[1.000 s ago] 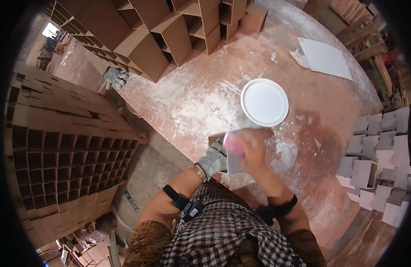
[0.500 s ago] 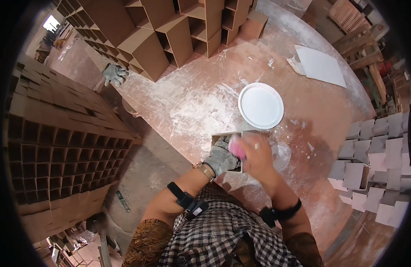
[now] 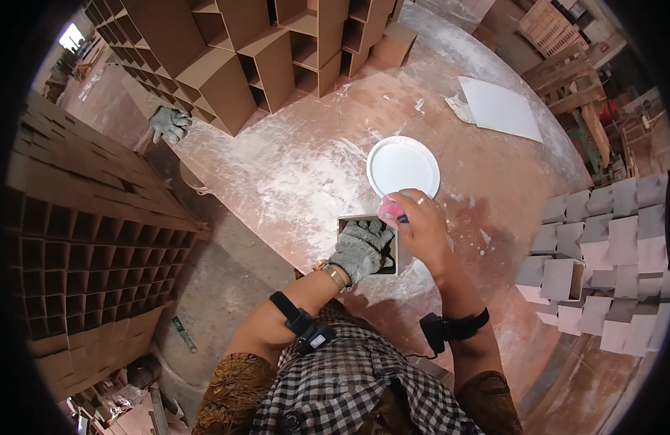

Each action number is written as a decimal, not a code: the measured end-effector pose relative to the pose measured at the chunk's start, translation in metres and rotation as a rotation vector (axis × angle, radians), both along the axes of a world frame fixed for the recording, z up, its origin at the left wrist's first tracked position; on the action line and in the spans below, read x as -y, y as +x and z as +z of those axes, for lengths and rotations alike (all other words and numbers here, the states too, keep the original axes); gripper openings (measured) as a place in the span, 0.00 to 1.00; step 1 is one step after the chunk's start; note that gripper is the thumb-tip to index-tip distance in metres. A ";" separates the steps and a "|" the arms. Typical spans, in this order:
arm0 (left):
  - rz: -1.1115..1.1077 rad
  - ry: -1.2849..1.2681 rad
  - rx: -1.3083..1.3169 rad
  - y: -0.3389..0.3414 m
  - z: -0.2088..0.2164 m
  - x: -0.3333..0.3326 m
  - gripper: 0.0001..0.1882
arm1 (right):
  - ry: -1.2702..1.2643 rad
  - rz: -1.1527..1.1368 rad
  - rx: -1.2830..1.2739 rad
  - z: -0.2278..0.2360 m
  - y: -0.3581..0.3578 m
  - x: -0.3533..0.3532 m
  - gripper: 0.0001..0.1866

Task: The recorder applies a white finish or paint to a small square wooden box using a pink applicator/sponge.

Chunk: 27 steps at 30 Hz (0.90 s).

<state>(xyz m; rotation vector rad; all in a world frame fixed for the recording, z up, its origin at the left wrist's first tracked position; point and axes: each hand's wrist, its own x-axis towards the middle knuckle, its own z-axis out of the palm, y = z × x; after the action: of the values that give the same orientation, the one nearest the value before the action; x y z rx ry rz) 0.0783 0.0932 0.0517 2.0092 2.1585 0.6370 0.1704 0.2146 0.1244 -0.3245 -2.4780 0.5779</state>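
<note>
A small open-topped box [image 3: 395, 261] with pale walls stands on the table in front of me. My left hand [image 3: 360, 246], in a grey knit glove, reaches down inside it with its fingers spread; some fingertips are hard to make out against the box's inside. My bare right hand [image 3: 422, 225] grips a pink, sponge-like pad [image 3: 391, 209] with a small dark part near the fingers. That pad is at the box's far right corner, close to a round white shallow dish [image 3: 370, 174] just beyond. White matter seems to cover the dish's bottom.
Brown open boxes [image 3: 215, 87] are stacked along the table's far left. Another grey glove [image 3: 169, 125] lies at the left edge. A tall stack of brown boxes [image 3: 95, 268] stands left, grey-white boxes [image 3: 610, 254] at right. A white sheet [image 3: 502, 109] lies at the back right.
My right hand with the pink pad has moved from low over the box up to its far right corner, uncovering more of my gloved left hand. The whole view has shifted slightly.
</note>
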 end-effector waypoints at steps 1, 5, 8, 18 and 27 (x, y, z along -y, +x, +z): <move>0.006 -0.062 0.031 -0.001 0.004 0.000 0.21 | 0.043 0.014 -0.015 -0.002 -0.003 0.003 0.17; 0.006 -0.162 0.159 0.004 -0.041 -0.005 0.28 | 0.067 0.188 0.373 0.014 0.041 0.042 0.16; -0.019 -0.213 0.014 0.005 -0.004 -0.007 0.33 | -0.254 0.135 0.344 0.011 0.084 0.059 0.17; -0.163 0.088 0.227 -0.036 -0.039 0.037 0.27 | -1.824 -0.226 -0.531 -0.031 0.126 0.054 0.21; -0.176 -0.189 0.255 -0.057 -0.072 0.094 0.24 | -2.010 -0.177 -0.595 -0.036 0.086 0.053 0.21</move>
<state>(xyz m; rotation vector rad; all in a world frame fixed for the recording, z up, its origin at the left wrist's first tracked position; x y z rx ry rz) 0.0213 -0.0012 -0.0203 1.8779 1.8026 0.6016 0.2561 0.1616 0.0884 -0.8315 -0.5397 2.3675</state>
